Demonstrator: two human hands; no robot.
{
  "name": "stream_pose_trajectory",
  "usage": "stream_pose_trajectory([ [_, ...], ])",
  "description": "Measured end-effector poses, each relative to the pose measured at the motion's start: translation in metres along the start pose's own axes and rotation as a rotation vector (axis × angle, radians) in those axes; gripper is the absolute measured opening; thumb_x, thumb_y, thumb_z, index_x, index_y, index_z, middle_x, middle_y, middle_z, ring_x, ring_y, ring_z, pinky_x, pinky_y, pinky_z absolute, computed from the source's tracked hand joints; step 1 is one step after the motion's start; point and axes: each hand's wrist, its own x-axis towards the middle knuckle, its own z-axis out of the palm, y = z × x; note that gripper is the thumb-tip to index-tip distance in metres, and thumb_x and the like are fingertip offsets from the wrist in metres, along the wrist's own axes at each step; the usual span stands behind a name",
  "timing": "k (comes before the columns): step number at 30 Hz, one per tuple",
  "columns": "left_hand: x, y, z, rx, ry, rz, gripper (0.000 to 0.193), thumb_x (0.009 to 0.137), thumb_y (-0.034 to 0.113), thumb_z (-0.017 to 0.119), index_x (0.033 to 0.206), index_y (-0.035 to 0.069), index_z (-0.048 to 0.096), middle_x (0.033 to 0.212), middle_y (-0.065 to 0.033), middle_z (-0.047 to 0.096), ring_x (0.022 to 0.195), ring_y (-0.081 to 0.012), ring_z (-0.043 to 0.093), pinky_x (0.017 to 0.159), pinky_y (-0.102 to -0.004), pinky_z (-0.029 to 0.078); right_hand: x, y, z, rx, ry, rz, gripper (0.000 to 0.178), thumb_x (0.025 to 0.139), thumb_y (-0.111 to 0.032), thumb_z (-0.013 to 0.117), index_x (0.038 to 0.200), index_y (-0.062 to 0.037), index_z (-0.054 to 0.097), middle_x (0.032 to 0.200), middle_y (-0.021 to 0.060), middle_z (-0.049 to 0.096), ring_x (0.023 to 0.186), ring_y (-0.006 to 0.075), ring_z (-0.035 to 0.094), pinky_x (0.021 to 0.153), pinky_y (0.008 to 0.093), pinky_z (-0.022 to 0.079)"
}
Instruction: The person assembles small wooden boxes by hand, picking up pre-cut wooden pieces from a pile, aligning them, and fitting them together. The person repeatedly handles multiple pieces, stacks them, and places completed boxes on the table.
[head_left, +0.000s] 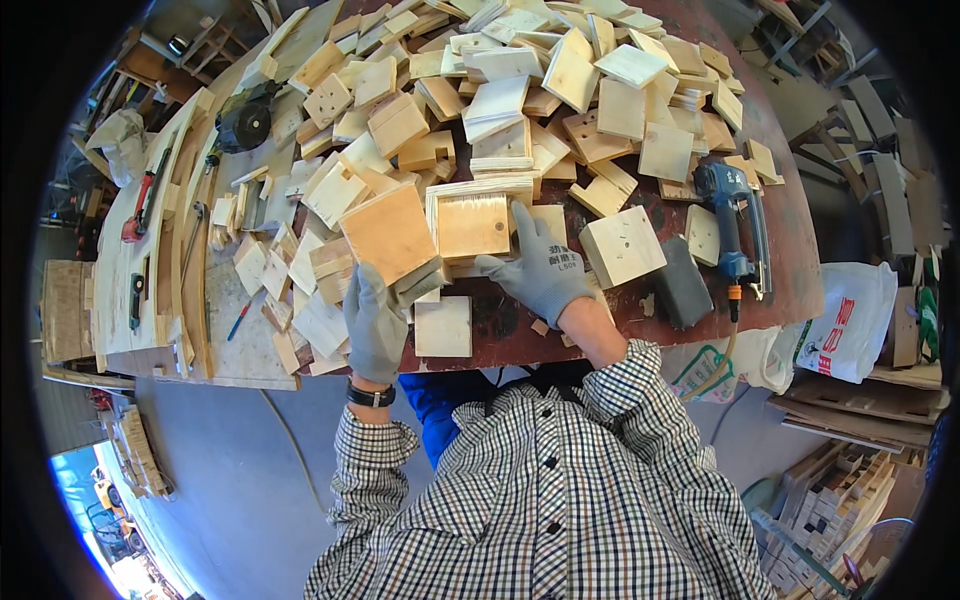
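Observation:
My left hand (378, 325), in a grey glove, grips the lower edge of a square wooden block (388, 235) and holds it tilted. My right hand (545, 268), gloved the same way, has its thumb and fingers around the near right corner of a second wooden block (474, 225) with a dark knot. That block lies against a pale plywood piece (480, 188) along its far side. The two held blocks are side by side, their edges close together. Just in front of them a small square board (443, 327) lies near the table's edge.
A large heap of wooden blocks (500, 100) covers the far middle of the dark red table (790, 240). To the right are a blue nail gun (730, 215) with a hose and a dark grey block (683, 285). Tools and long wood strips (175, 240) lie left.

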Motion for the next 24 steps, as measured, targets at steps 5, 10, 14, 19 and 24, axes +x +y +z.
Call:
stream_pose_trajectory([
  [5, -0.001, -0.005, 0.003, 0.451, 0.036, 0.16, 0.054, 0.113, 0.035, 0.054, 0.155, 0.002, 0.046, 0.147, -0.0089, 0.057, 0.11, -0.0151, 0.062, 0.089, -0.0296, 0.052, 0.003, 0.012, 0.012, 0.072, 0.031, 0.001, 0.097, 0.091, -0.07, 0.065, 0.16, -0.0089, 0.036, 0.143, 0.0263, 0.054, 0.132, 0.0438, 0.058, 0.106, 0.0523, 0.049],
  [10, 0.008, -0.005, 0.017, 1.101, -0.159, 0.609, 0.056, 0.105, 0.018, 0.063, 0.156, 0.004, 0.047, 0.153, -0.0166, 0.055, 0.138, -0.0287, 0.057, 0.11, -0.04, 0.049, 0.006, 0.003, 0.003, 0.217, -0.09, 0.095, 0.076, 0.1, -0.072, 0.046, 0.128, -0.0028, 0.062, 0.137, 0.0325, 0.055, 0.127, 0.0481, 0.056, 0.11, 0.0511, 0.044],
  [14, 0.02, -0.012, 0.028, 1.362, -0.317, 0.703, 0.058, 0.102, 0.02, 0.067, 0.155, 0.006, 0.049, 0.157, -0.0202, 0.052, 0.145, -0.0403, 0.049, 0.119, -0.0461, 0.043, 0.014, 0.002, 0.014, 0.017, -0.019, 0.105, 0.068, 0.106, -0.064, 0.039, 0.126, -0.0046, 0.064, 0.134, 0.0308, 0.056, 0.125, 0.0498, 0.057, 0.109, 0.0541, 0.044],
  [19, 0.014, -0.027, 0.031, 1.259, -0.256, 0.618, 0.057, 0.104, 0.024, 0.064, 0.155, 0.004, 0.049, 0.157, -0.0205, 0.051, 0.145, -0.0403, 0.05, 0.119, -0.0462, 0.043, 0.009, -0.018, 0.007, -0.043, -0.004, 0.164, 0.065, 0.108, -0.059, 0.037, 0.125, -0.0027, 0.065, 0.131, 0.0283, 0.058, 0.123, 0.0473, 0.06, 0.105, 0.0554, 0.047],
  [24, 0.02, -0.028, 0.024, 1.001, -0.145, 0.523, 0.057, 0.108, 0.029, 0.06, 0.156, 0.003, 0.047, 0.156, -0.0232, 0.053, 0.141, -0.0397, 0.055, 0.115, -0.0424, 0.046, 0.008, -0.02, 0.004, 0.015, -0.026, 0.177, 0.067, 0.108, -0.058, 0.035, 0.128, -0.0014, 0.065, 0.137, 0.0301, 0.055, 0.125, 0.0476, 0.058, 0.107, 0.0547, 0.045],
])
